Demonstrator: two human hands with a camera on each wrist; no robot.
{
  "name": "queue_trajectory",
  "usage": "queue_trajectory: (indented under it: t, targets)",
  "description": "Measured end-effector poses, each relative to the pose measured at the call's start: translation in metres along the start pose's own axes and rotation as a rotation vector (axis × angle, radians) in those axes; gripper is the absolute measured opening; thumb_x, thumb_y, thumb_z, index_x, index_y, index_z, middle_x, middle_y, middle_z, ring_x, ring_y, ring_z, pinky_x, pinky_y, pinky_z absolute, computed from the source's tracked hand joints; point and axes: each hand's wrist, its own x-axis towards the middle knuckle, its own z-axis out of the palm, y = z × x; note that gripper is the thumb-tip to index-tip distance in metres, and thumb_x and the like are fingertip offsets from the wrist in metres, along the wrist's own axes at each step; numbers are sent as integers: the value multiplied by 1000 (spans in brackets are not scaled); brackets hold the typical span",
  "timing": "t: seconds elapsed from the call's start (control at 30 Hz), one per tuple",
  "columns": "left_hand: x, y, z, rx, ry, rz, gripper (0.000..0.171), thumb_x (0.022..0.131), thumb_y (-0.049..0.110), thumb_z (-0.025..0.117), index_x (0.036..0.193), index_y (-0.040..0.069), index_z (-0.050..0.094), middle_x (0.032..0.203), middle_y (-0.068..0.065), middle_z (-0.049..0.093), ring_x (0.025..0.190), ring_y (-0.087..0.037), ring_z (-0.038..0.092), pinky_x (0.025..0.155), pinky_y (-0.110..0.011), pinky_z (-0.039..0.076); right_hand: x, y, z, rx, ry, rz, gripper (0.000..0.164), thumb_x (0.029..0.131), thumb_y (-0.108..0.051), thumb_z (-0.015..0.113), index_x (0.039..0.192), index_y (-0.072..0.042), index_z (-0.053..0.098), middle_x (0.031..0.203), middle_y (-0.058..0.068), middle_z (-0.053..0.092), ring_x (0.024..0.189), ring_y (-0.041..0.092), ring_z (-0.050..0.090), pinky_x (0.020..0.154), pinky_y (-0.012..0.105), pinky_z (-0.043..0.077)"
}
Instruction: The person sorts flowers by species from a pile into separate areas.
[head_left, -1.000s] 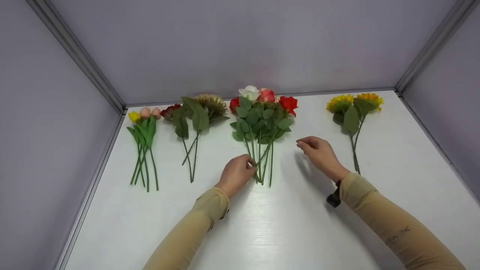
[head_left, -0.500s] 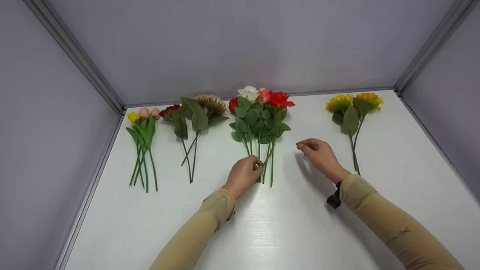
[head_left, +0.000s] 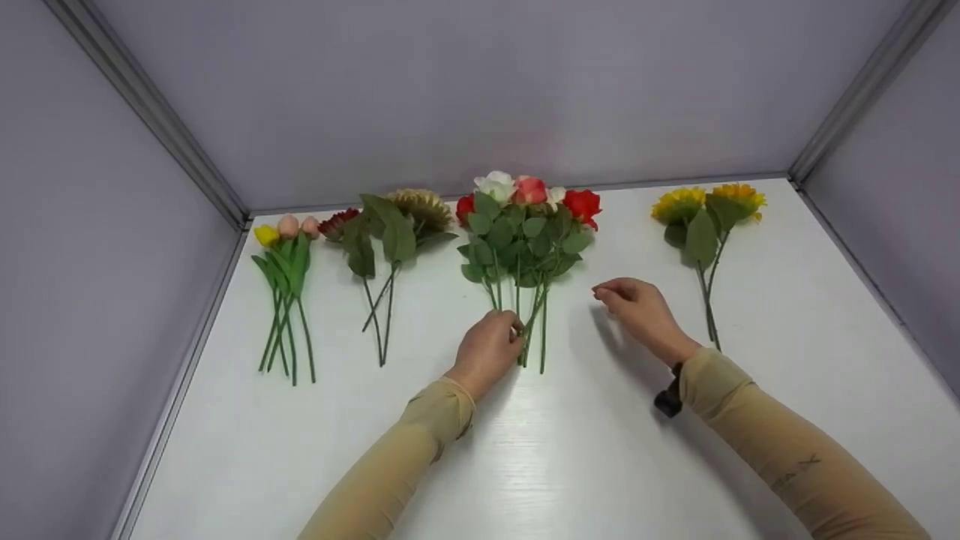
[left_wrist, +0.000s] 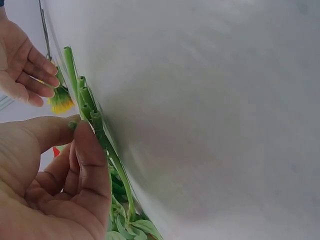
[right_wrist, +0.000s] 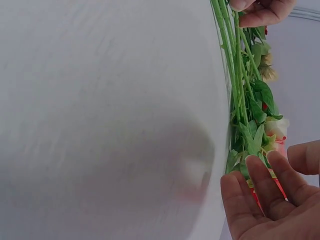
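Several roses in white [head_left: 495, 185], coral [head_left: 529, 190] and red [head_left: 583, 208] lie in a bunch at the middle of the table, blooms toward the back wall. My left hand [head_left: 489, 346] is at the lower ends of their green stems [head_left: 543, 330]. In the left wrist view its thumb and forefinger pinch one rose stem [left_wrist: 73, 125], beside several other cut stem ends [left_wrist: 82, 92]. To the right of the bunch hovers my right hand [head_left: 637, 311], fingers loosely bent and holding nothing; in the right wrist view its fingers [right_wrist: 265, 185] overlap the blooms.
Tulips [head_left: 288, 262] lie at the far left of the white table [head_left: 517, 465]. Beside them are a dark red flower and a beige flower [head_left: 420, 210] with broad leaves. Two sunflowers [head_left: 701, 214] lie at the right. Grey walls [head_left: 480, 90] enclose the back and sides.
My left hand has shifted slightly right along the stem ends. The red rose at the bunch's right turned inward, then outward again, showing a small white bloom beside it. My right hand has stayed in place.
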Motion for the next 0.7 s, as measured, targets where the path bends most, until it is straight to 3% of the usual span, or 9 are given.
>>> queue_trajectory:
  t: [0.33,0.5,0.7]
  targets:
    - [-1,6,0,-11,-46,-24,21,99,19,69,117,7,68,84,2,60,74,-13,57,69,-33,51,-1,2,-1,27,-1,-4,41,105,-29,58,130,2,64,130,19,65,117,34,59,95,42,50]
    - [-1,8,-2,-46,-75,-54,22,100,21,68,116,6,69,83,3,63,72,-13,58,69,-33,51,-3,2,-3,35,2,-23,41,105,-29,58,131,3,65,129,20,65,114,35,60,92,38,51]
    - [3,8,-3,-55,-106,-71,13,99,19,68,100,7,73,83,-1,68,74,-15,61,71,-34,53,-5,2,-3,9,6,-16,41,105,-29,58,129,3,65,126,20,66,112,34,61,89,35,50]
